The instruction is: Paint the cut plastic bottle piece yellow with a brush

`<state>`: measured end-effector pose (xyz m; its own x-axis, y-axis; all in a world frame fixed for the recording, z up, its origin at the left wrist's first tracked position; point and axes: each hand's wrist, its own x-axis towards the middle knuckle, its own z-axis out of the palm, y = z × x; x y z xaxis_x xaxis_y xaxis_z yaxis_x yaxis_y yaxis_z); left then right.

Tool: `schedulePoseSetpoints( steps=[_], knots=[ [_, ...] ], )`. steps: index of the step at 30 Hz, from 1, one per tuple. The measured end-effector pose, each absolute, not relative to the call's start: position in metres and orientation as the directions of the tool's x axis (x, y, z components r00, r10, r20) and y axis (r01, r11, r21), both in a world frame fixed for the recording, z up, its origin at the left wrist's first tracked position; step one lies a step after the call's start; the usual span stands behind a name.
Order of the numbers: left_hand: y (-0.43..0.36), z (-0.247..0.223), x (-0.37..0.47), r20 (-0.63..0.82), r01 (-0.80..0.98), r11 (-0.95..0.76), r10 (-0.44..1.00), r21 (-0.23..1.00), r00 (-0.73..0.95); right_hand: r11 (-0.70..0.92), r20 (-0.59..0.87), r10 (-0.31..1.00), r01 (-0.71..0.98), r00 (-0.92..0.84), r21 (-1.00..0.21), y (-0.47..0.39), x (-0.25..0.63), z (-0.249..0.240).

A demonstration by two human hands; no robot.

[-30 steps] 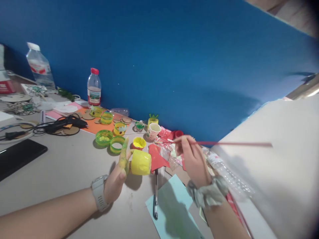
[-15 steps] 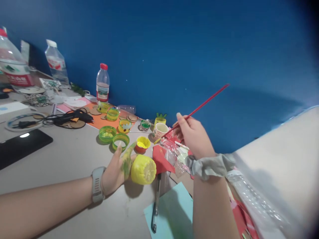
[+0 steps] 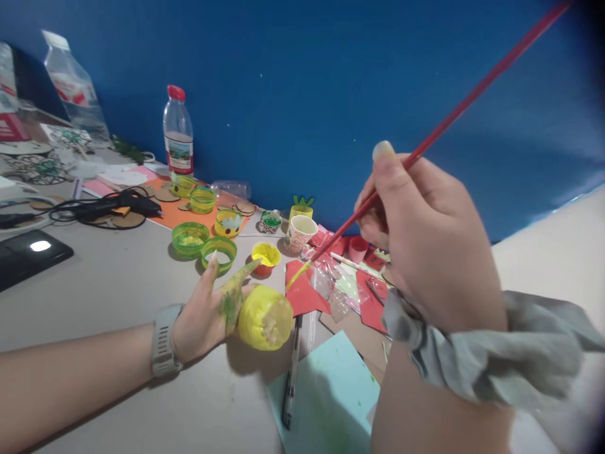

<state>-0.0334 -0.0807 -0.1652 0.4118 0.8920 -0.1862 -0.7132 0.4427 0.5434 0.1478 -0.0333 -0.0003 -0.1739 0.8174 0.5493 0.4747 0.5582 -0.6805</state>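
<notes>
My left hand [image 3: 217, 309], smeared with green and yellow paint, holds a yellow-painted bottle bottom [image 3: 266, 317] above the table, its base turned towards me. Part of the grip is hidden behind it. In my right hand [image 3: 420, 221] a long red paintbrush [image 3: 352, 219] is pinched between thumb and fingers. Its yellow-coated tip hangs just above and to the right of the bottle bottom, apart from it. A small red cup of yellow paint [image 3: 266, 255] stands just beyond my left fingers.
Green-yellow plastic rings [image 3: 190, 239] lie left of the paint cup. A patterned paper cup [image 3: 301, 233] stands behind it. Red paper [image 3: 302, 287], a pen [image 3: 292, 378] and blue paper [image 3: 326, 391] lie to the right. A water bottle [image 3: 179, 145] stands by the blue wall.
My right hand has come closer to me, and the brush tip has moved from near the patterned cup down towards the bottle bottom. My left hand keeps its hold; the view has shifted slightly.
</notes>
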Motion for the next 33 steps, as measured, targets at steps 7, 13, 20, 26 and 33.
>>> schedulePoseSetpoints(
  steps=[7, 13, 20, 26, 33],
  knots=[
    [-0.082, -0.161, -0.033, -0.194, -0.666, 0.452, 0.884, 0.593, 0.426, 0.595, 0.437, 0.803, 0.594, -0.405, -0.542, -0.047, 0.13, 0.0],
    [-0.084, -0.161, -0.032, -0.215, -0.652, 0.452, 0.885, 0.609, 0.413, 0.561, 0.409, 0.826, 0.644, -0.388, -0.52, -0.048, 0.135, 0.004],
    [-0.085, -0.163, -0.032, -0.179, -0.669, 0.439, 0.889, 0.599, 0.422, 0.592, 0.465, 0.798, 0.642, -0.383, -0.487, -0.05, 0.133, 0.007],
    [-0.081, -0.161, -0.034, -0.219, -0.676, 0.452, 0.888, 0.582, 0.405, 0.612, 0.429, 0.788, 0.64, -0.442, -0.464, -0.05, 0.14, 0.007],
    [-0.079, -0.154, -0.031, -0.227, -0.747, 0.434, 0.901, 0.504, 0.37, 0.616, 0.638, 0.723, 0.665, -0.265, -0.423, -0.065, 0.146, 0.018]
  ],
)
